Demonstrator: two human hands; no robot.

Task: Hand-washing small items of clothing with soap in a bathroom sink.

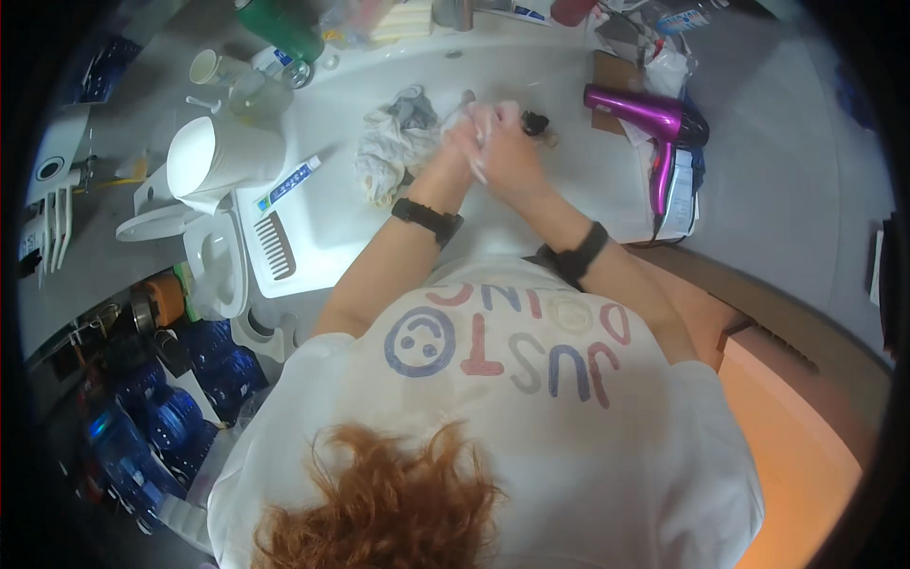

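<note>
Over the white sink (588, 180), my left hand (460, 142) and my right hand (509, 152) are pressed together, fingers closed round each other. White foam or wet white fabric shows between and on the fingers; which of these it is, I cannot tell. Motion blurs the fingertips. A crumpled white and grey cloth (393, 147) lies in the basin just left of my left hand. Beside my right hand sits a small dark object (535, 123), its kind unclear. Dark bands circle both wrists.
A purple hair dryer (645, 114) lies on the right rim by a cardboard piece (609, 71). On the left are a comb (275, 245), a toothpaste tube (289, 183) and a white tub (218, 156). A green bottle (280, 28) stands far left, blue water jugs (175, 417) below.
</note>
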